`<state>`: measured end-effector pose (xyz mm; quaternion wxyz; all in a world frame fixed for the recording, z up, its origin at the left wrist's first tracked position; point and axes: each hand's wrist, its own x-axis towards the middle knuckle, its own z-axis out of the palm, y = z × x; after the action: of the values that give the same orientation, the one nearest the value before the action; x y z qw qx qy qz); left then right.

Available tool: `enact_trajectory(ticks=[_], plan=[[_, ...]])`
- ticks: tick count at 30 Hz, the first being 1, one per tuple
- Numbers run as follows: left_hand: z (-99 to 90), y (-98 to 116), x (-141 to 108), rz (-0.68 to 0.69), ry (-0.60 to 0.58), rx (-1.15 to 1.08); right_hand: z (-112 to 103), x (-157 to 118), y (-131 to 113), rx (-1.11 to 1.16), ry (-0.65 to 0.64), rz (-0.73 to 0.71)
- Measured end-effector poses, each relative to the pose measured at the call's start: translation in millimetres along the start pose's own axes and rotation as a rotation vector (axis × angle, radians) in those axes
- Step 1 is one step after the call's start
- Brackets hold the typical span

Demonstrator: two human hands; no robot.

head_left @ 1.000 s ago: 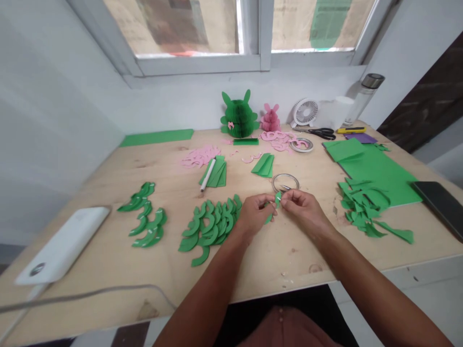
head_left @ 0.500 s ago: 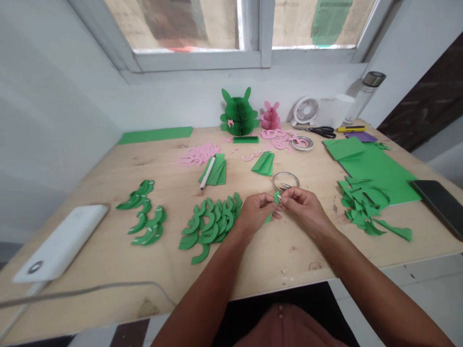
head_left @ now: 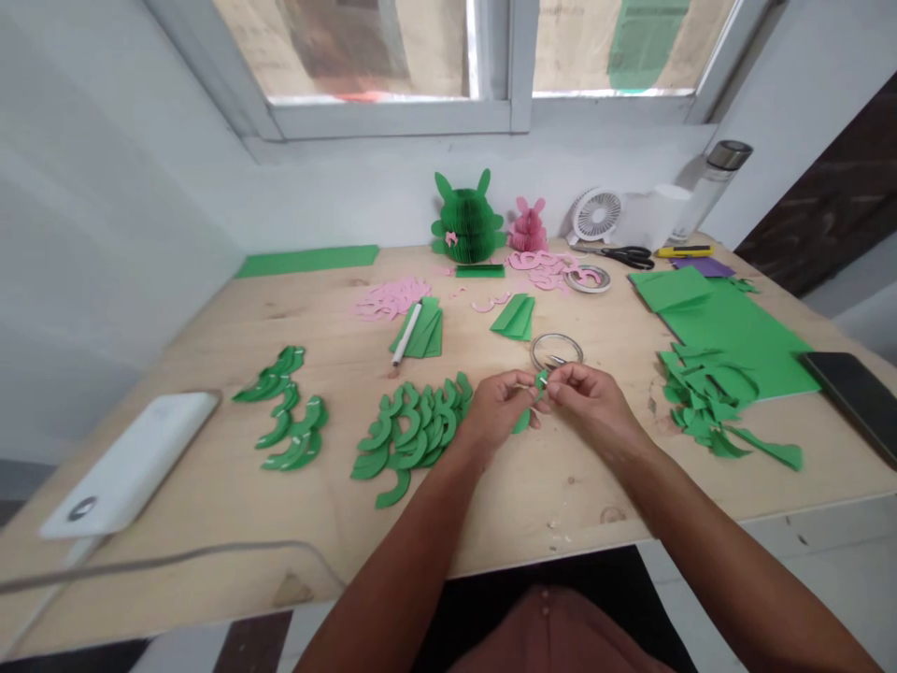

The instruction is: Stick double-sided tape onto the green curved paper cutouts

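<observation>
My left hand is closed in a pinch on a small green paper piece in front of me. Fingertips of my right hand are pinched at the same piece, on a small white strip that lies against it. Below my left fingers, another bit of green paper shows in part. Just beyond the hands lies a ring-shaped roll with a pointed metal tool in it. Left of my left hand is a heap of curved green paper pieces.
More green curves with white strips lie to the left, near a white power bank with a cable. Green scraps, green sheets and a phone are on the right. Behind stand paper figures, scissors and a fan.
The view has shifted slightly, so everything sits a little further right. Both hands keep their pinch on the green piece, with hardly any movement.
</observation>
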<state>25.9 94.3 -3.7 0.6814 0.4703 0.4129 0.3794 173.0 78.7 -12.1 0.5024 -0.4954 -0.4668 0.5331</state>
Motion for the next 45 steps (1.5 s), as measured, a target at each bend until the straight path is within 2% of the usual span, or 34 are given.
enact_trajectory(ticks=[6, 11, 19, 36, 45], plan=[[-0.1, 3, -1, 0.061, -0.006, 0.049, 0, -2, -4, -0.006, -0.02, 0.0], [-4.2, 1, 0, 0.038, 0.053, 0.149, 2, -3, -10, -0.108, -0.003, -0.006], [-1.7, -1, 0, 0.029, 0.0, 0.014, 3, -4, -8, -0.1, -0.025, 0.009], [-2.9, -5, -1, 0.048, 0.021, 0.132, 2, -5, -9, -0.181, -0.023, -0.004], [-1.6, -2, -3, 0.043, 0.016, 0.06, -1, -6, -5, -0.2, -0.001, 0.03]])
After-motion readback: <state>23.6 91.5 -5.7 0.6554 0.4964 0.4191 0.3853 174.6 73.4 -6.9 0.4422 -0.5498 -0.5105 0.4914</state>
